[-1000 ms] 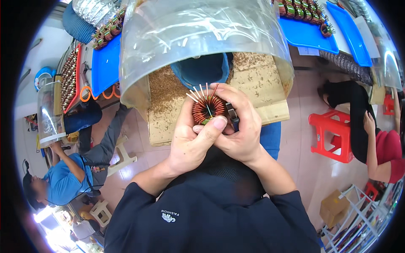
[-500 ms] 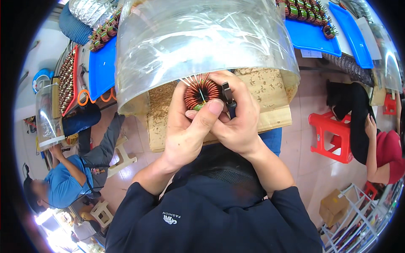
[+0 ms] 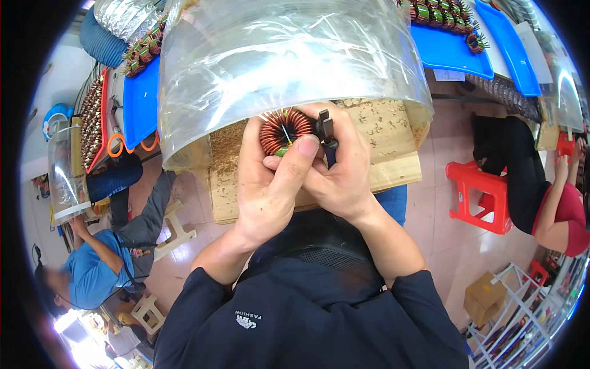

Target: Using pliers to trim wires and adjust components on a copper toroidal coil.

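My left hand is closed round a toroidal coil, a ring wound with copper-coloured wire, its thumb pressed near a green patch on the lower edge. Several straight wire ends stick up from the ring's far side, and a thin pale strand crosses its hole. Just right of the coil, my right hand is closed on a dark hand tool with a flat metal head; its grip is mostly hidden in the palm, so its exact kind does not show. Both hands meet below the coil.
A curved clear plastic shield arches over my hands. Beneath lies cardboard strewn with wire scraps. Blue trays and rows of coils flank the shield. A red stool stands right; co-workers sit at both sides.
The view has shifted slightly, and my hands with the coil and tool appear a little further left. The tool's head is turned a little differently. Both grips stay the same.
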